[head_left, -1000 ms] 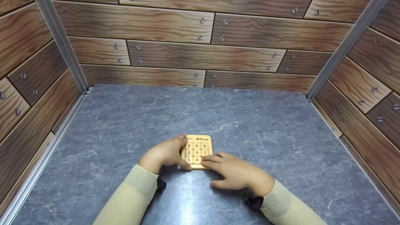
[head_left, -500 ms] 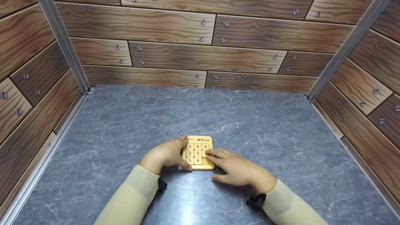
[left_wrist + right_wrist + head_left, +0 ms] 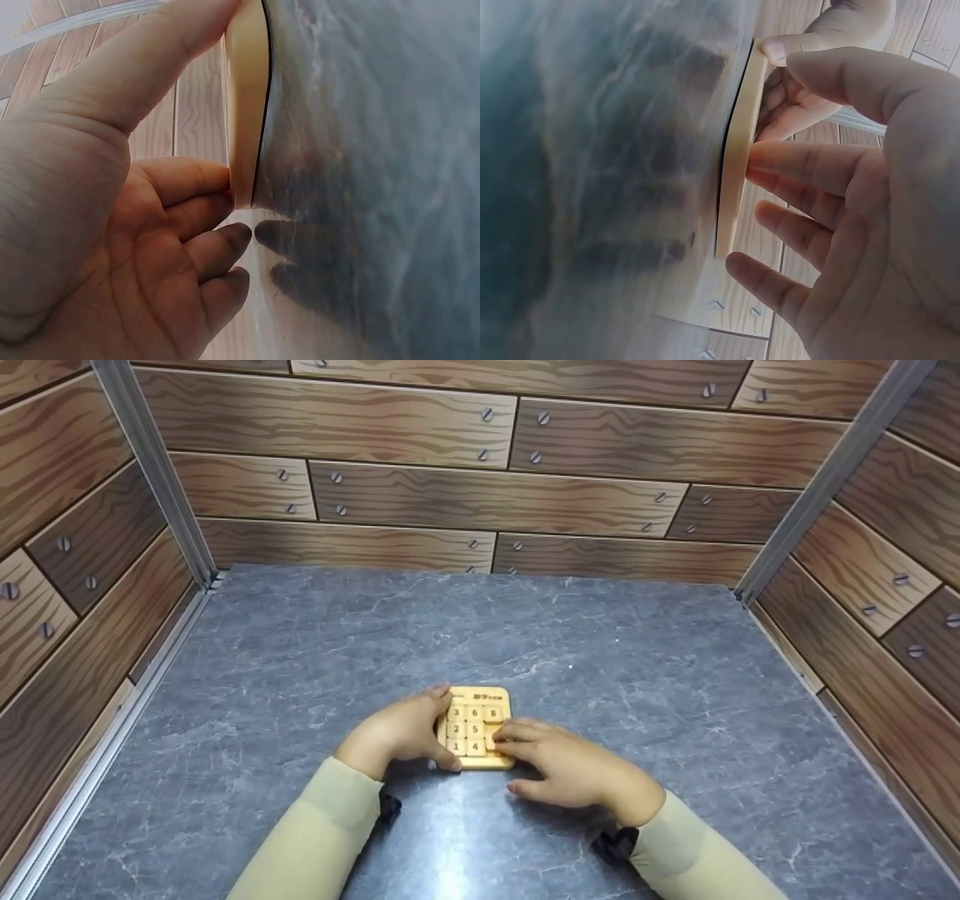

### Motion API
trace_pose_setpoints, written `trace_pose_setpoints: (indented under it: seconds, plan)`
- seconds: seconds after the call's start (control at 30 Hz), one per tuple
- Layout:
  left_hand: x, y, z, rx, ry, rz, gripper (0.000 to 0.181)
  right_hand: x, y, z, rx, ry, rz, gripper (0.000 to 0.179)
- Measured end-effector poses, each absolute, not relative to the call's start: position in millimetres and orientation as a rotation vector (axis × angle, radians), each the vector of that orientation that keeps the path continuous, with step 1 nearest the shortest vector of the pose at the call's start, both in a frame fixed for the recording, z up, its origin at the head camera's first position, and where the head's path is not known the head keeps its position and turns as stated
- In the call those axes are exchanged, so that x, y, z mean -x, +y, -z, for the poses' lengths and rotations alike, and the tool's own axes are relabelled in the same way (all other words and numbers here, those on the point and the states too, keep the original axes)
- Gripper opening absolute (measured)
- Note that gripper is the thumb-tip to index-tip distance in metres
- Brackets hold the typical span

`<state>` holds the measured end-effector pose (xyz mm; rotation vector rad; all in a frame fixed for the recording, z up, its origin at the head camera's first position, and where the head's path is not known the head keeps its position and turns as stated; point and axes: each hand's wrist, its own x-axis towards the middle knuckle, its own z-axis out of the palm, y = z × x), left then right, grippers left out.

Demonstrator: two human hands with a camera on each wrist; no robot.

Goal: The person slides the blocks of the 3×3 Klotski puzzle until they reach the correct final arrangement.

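A yellow number sliding puzzle (image 3: 465,763) lies flat on the dark table, its printed strip at the far end. Tiles 3, 6, 8, 2, 5, 1 and 4 are legible. My left hand (image 3: 397,729) holds the puzzle by its left side, thumb at the near corner and index finger at the far one. Fingertips of my right hand (image 3: 570,765) touch the lower part of the right column and hide the tile there; its thumb stands apart from the frame. Side on, the left wrist view shows the puzzle's edge (image 3: 249,97) between thumb and fingers.
The blue-grey marbled table (image 3: 600,660) reaches to wood-print walls (image 3: 420,495) on three sides. Metal posts (image 3: 157,472) stand in the back corners, and a metal rail (image 3: 112,735) runs along the left edge.
My right fingertips went from the bottom right slot up to the 7 tile, then slightly back toward me, with a gap now below the 8. My left hand keeps its hold.
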<state>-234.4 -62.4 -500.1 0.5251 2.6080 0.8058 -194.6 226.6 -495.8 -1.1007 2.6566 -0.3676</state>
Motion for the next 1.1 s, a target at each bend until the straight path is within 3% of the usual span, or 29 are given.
trace_pose_setpoints:
  seconds: [0.67, 0.83, 1.1]
  plan:
    - [234, -61, 499, -0.521, 2.619, -0.822, 0.124, 196, 229, 490, 1.129, 2.619, 0.386, 0.068]
    - [234, -61, 501, -0.514, 2.616, -0.835, 0.123, 208, 233, 482, 1.051, 2.655, 0.430, 0.074]
    - [234, -62, 499, -0.513, 2.609, -0.828, 0.123, 236, 222, 480, 1.071, 2.665, 0.406, 0.062]
